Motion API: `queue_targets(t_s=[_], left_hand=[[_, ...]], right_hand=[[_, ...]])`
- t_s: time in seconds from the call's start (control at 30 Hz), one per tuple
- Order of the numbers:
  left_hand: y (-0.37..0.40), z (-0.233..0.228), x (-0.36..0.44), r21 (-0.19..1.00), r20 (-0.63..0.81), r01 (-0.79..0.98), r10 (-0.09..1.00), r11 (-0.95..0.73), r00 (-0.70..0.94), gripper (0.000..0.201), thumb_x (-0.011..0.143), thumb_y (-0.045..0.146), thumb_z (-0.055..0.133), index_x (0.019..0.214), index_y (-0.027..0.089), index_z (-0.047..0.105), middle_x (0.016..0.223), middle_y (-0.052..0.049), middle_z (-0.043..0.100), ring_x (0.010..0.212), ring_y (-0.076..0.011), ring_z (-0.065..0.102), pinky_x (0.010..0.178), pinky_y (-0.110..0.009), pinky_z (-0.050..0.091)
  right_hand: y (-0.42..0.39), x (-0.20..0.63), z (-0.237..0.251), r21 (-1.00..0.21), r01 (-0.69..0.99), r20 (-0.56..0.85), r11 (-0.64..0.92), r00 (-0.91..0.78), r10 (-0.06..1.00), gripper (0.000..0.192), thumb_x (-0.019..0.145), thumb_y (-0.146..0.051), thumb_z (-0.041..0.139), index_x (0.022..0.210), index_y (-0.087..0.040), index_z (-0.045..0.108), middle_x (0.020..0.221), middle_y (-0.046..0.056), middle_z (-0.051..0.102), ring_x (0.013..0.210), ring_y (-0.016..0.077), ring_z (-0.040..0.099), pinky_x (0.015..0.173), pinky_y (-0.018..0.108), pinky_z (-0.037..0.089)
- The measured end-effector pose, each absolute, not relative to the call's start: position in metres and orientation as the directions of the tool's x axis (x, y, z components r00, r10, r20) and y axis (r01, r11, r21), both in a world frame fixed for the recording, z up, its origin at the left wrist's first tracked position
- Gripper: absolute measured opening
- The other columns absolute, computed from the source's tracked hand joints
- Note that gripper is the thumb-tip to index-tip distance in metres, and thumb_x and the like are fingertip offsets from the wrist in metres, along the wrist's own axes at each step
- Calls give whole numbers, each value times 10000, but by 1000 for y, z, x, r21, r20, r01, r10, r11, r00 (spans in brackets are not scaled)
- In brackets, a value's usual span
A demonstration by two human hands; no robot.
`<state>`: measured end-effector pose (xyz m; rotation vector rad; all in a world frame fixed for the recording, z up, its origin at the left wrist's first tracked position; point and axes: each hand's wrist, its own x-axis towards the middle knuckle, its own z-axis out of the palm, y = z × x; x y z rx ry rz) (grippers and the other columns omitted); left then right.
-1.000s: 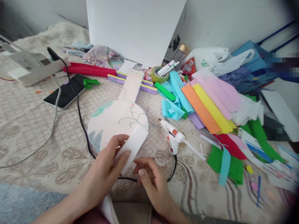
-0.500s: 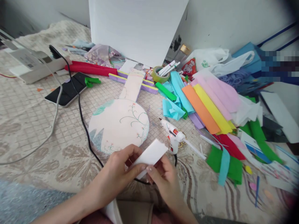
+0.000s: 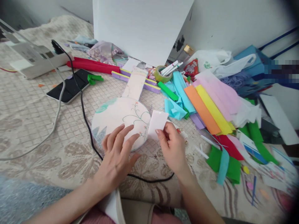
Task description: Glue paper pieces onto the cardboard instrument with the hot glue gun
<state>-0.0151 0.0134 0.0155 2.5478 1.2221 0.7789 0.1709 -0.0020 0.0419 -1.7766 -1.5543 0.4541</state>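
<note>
My right hand (image 3: 173, 147) pinches a small white rectangular piece (image 3: 157, 123) upright, just right of a round paper fan (image 3: 121, 116) painted with a green vine and blue leaves. The fan's long pale handle (image 3: 135, 84) points away from me. My left hand (image 3: 116, 155) lies flat with fingers spread on the fan's near edge and holds nothing. A white glue gun (image 3: 183, 134) lies mostly hidden behind my right hand, and its black cord (image 3: 149, 179) loops across the cloth in front of me.
Coloured felt and paper strips (image 3: 207, 107) pile up at the right. A tape roll with pens (image 3: 163, 73), a black phone (image 3: 70, 87), a red roll (image 3: 93, 66), a white power strip (image 3: 35, 60) and a white board (image 3: 140, 28) lie farther back.
My left hand let go of the white piece and came down flat on the fan. My right hand took the piece and lifted it up beside the fan, covering the glue gun.
</note>
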Motion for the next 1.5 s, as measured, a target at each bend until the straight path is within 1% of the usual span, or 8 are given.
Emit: queue_targets(t_s=[0.23, 0.4, 0.53, 0.97, 1.1, 1.23, 1.4, 1.5], left_hand=[[14, 11, -14, 403, 375, 687, 793, -606, 480, 447, 807, 95, 567, 1222, 193, 431, 1337, -157, 474, 1281, -328, 348, 990, -517, 286], [15, 10, -15, 430, 373, 676, 800, -598, 471, 441, 804, 73, 547, 1212, 201, 435, 1328, -151, 487, 1278, -322, 358, 988, -513, 290], [15, 9, -15, 449, 372, 668, 804, -593, 464, 443, 803, 66, 541, 1210, 202, 434, 1329, -149, 483, 1283, -321, 353, 992, -519, 287], [16, 10, -15, 470, 363, 656, 806, -591, 467, 468, 793, 45, 534, 1220, 205, 430, 1330, -144, 486, 1273, -326, 365, 979, -524, 298], [16, 9, -16, 474, 360, 649, 804, -595, 473, 460, 799, 58, 547, 1221, 200, 432, 1334, -148, 481, 1277, -328, 361, 986, -519, 292], [16, 9, -16, 476, 360, 650, 805, -593, 471, 455, 796, 59, 557, 1216, 190, 439, 1329, -153, 486, 1268, -333, 370, 978, -519, 296], [17, 9, -16, 482, 360, 648, 808, -589, 466, 464, 796, 54, 555, 1222, 194, 434, 1326, -149, 489, 1264, -331, 373, 970, -523, 300], [17, 9, -16, 497, 354, 641, 811, -585, 466, 472, 793, 43, 548, 1220, 206, 431, 1328, -143, 490, 1267, -326, 375, 970, -523, 300]], right_hand=[[4, 169, 36, -655, 756, 221, 5, 185, 958, 153, 934, -269, 440, 1010, -212, 560, 815, 23, 655, 701, 164, 594, 623, 276, 427], [9, 168, 33, -650, 759, 216, 17, 163, 963, 205, 939, -276, 423, 1073, -212, 564, 917, 51, 678, 795, 189, 622, 677, 297, 446], [10, 167, 31, -614, 789, 206, 3, 156, 966, 251, 940, -291, 413, 1110, -210, 578, 967, 68, 681, 835, 212, 619, 693, 317, 453], [11, 165, 29, -581, 814, 213, 18, 131, 968, 273, 945, -285, 409, 1125, -210, 598, 945, 62, 691, 815, 207, 624, 682, 308, 469], [11, 165, 27, -582, 812, 217, 36, 112, 970, 297, 941, -284, 417, 1181, -214, 578, 991, 73, 697, 848, 216, 635, 716, 328, 485], [10, 165, 28, -590, 806, 203, 44, 95, 974, 285, 937, -278, 427, 1169, -216, 580, 932, 61, 700, 815, 213, 636, 699, 324, 483], [3, 169, 34, -662, 749, 244, 22, 187, 952, 234, 937, -269, 442, 1105, -213, 594, 897, 40, 686, 758, 177, 617, 665, 287, 476], [-7, 170, 37, -678, 735, 283, -1, 263, 922, 269, 921, -269, 474, 1169, -215, 565, 982, 61, 677, 818, 189, 627, 695, 302, 492]])
